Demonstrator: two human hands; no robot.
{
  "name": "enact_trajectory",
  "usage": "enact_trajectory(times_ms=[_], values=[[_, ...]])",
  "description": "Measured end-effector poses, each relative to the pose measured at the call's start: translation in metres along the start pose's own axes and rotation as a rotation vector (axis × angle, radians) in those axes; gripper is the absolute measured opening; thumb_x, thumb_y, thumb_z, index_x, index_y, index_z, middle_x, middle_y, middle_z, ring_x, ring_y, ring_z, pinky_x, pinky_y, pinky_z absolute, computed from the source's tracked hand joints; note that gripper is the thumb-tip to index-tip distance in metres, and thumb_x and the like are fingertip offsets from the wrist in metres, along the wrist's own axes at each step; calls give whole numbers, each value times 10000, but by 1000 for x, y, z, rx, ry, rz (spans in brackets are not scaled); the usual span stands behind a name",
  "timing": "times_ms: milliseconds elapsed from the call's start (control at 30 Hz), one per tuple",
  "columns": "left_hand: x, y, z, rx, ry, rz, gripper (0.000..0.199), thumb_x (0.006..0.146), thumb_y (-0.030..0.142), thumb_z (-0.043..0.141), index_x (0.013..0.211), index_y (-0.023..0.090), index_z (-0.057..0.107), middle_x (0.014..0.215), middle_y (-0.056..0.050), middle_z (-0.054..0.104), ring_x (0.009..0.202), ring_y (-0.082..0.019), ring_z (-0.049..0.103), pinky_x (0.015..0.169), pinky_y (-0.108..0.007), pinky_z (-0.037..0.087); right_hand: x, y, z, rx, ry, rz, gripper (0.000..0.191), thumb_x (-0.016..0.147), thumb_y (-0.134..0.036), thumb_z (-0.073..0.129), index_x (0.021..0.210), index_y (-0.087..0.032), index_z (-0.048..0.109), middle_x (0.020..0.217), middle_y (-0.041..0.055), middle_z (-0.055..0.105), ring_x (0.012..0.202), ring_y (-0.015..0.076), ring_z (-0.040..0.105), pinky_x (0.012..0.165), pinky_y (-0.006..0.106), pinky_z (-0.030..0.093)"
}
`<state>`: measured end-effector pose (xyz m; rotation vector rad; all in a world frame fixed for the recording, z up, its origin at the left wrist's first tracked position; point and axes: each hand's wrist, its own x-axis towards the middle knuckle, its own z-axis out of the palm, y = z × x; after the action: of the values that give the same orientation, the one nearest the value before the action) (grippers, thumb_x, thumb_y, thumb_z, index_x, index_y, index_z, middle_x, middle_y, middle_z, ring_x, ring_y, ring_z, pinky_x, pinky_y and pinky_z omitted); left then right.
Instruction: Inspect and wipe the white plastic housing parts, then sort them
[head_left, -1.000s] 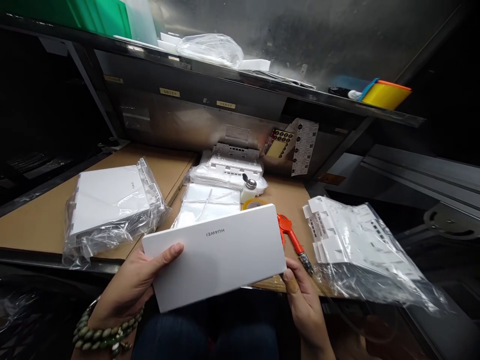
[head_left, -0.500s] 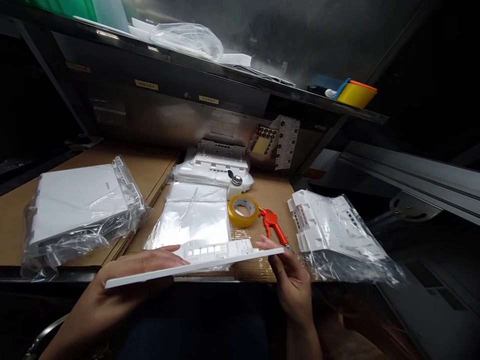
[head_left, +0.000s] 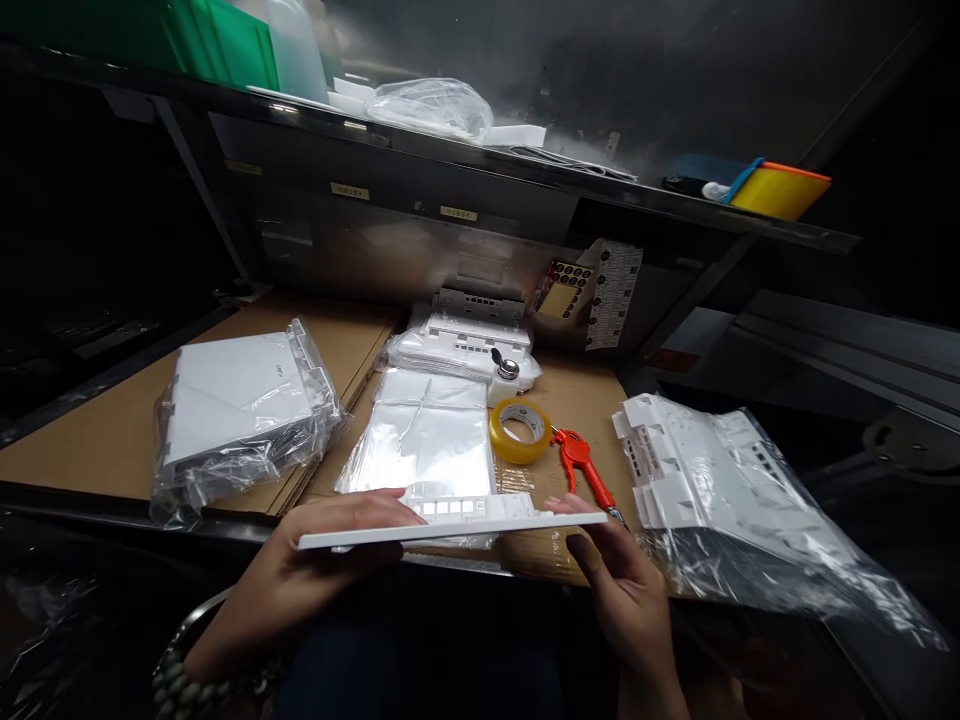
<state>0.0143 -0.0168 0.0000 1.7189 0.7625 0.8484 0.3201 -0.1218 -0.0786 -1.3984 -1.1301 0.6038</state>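
Observation:
A thin white plastic housing cover [head_left: 457,529] is held nearly edge-on to me above the front edge of the bench, with a row of square port openings rising behind its rim. My left hand [head_left: 322,550] is closed around its left end, fingers on top and palm beneath. At the right end, the fingers of my right hand [head_left: 630,585] curl over the cover, while the thumb sits just below it. Behind the cover lies a stack of clear plastic bags [head_left: 439,430]. A roll of yellow tape [head_left: 501,440] and a red air blow gun [head_left: 581,462] are nearest my right hand.
Bagged white housings [head_left: 236,395] rest on cardboard at left, and more bagged white parts [head_left: 705,465] lie at right. Further back are stacked white housings [head_left: 476,325] and a small bottle with a metal top [head_left: 505,380]. A metal shelf [head_left: 420,140] spans above.
The view has shifted, so everything sits further right in the picture. The cover has tilted closer to level, and my right thumb has dropped slightly away from its underside.

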Motion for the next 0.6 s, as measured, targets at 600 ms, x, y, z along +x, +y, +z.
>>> enact_trajectory(times_ms=[600], values=[[-9, -42, -26, -1446, 142, -331, 506, 1069, 289, 310, 1554, 181, 409, 1345, -123, 703, 1284, -398, 604, 1118, -646, 429, 86, -1, 19, -640, -374, -411, 259, 951, -240, 640, 1187, -271, 740, 1368, 40, 696, 1376, 265, 565, 1143, 471, 487]])
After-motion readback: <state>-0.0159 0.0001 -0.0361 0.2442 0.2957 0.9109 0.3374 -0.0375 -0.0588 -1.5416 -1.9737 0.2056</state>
